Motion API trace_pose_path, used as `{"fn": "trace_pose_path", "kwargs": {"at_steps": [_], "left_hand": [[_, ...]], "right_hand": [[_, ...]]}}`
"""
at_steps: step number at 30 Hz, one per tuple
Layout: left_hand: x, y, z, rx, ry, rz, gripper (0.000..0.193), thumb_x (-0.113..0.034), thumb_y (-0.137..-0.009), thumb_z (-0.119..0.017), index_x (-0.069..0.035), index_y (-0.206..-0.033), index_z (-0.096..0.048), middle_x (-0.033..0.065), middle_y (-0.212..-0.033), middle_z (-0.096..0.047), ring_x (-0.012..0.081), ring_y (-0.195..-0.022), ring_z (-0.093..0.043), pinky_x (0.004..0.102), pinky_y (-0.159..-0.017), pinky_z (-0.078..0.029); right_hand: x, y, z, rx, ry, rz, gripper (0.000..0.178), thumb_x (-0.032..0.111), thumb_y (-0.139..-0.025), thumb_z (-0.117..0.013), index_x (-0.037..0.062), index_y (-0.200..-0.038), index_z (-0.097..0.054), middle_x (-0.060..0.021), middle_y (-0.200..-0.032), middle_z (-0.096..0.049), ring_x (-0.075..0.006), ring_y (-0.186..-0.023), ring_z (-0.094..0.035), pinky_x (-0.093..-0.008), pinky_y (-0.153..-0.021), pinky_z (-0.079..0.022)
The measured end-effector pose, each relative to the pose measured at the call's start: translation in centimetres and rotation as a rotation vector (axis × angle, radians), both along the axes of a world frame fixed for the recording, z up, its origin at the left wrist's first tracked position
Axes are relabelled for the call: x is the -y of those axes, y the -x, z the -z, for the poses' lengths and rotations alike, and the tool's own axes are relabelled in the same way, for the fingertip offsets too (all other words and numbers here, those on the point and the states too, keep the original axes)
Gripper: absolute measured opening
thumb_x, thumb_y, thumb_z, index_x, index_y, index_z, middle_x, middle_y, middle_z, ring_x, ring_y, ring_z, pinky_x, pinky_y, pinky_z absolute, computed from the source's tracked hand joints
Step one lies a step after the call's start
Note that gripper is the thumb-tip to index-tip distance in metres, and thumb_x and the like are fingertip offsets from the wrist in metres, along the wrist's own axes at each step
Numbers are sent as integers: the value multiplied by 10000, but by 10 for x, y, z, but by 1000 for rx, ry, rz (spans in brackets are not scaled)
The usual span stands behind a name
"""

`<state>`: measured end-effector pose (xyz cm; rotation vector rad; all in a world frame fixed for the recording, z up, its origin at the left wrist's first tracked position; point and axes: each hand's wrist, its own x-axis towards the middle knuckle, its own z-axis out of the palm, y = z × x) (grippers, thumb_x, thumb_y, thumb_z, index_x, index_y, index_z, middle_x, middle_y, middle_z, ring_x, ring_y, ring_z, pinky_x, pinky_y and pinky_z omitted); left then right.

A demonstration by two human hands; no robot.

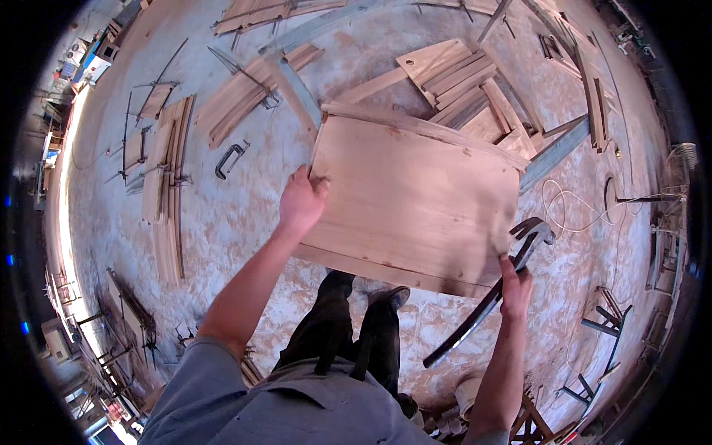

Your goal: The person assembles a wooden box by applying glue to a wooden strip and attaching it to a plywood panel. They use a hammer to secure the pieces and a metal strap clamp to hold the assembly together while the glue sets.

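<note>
In front of my body is a broad, pale wooden panel (415, 200) with strips running along its far and near edges. My left hand (302, 200) grips its left edge, thumb over the top face. At the near right corner my right hand (515, 285) is closed around a dark claw hammer (475, 315). The hammer's curved head points away from me, beside the panel's right edge, and its handle slants down toward my feet. Whether the right fingers also bear on the panel is hard to make out.
Beyond the panel lie stacked boards (460, 81) and grey-blue beams (556, 152). On the left floor are a C-clamp (231, 159), long boards (167, 193) and bar clamps. A pale cord (567, 208) loops at right. My shoes (389, 297) stand below the near edge.
</note>
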<state>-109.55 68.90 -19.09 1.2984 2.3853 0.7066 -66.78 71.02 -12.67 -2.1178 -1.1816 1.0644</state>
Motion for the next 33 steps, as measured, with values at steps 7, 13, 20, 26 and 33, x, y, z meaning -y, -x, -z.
{"fn": "trace_pose_path", "kwargs": {"at_steps": [7,13,20,26,33], "left_hand": [[-4,24,25,546,82,-312,320,-298,-898,-602,19,-922,-637,92,-769,-640,187,-689,-569,327,-671,-464],[43,16,24,683,-87,-417,270,-234,-924,-577,4,-1030,-647,33,-823,-635,121,-727,-522,311,-661,-451],[64,44,26,934,-87,-371,358,-284,-951,-541,34,-1113,-577,77,-1043,-603,152,-945,-534,300,-822,-450],[53,34,-4,1103,32,-302,409,-287,-977,-498,27,-1238,-473,106,-1191,-559,207,-1046,-554,369,-897,-472],[55,40,14,1074,65,-344,408,-226,-978,-407,38,-1288,-441,158,-1260,-532,266,-1116,-544,397,-951,-460]], "right_hand": [[-17,-9,34,-280,40,237,299,269,-835,-697,-22,-883,-648,-6,-724,-566,-110,-648,-487,-287,-597,-411],[-6,2,25,-339,-46,134,288,202,-858,-671,-50,-997,-687,-90,-916,-692,-145,-828,-629,-288,-757,-491],[-15,34,5,397,-5,-172,438,405,-811,-700,-21,-782,-604,-234,-732,-640,-398,-682,-620,-445,-627,-491],[-2,123,-4,188,38,-243,468,420,-822,-683,-7,-972,-562,-260,-829,-641,-407,-822,-645,-474,-708,-506],[-2,199,18,174,161,-349,361,283,-861,-588,-6,-1043,-474,-238,-885,-665,-393,-879,-652,-482,-775,-514]]}}
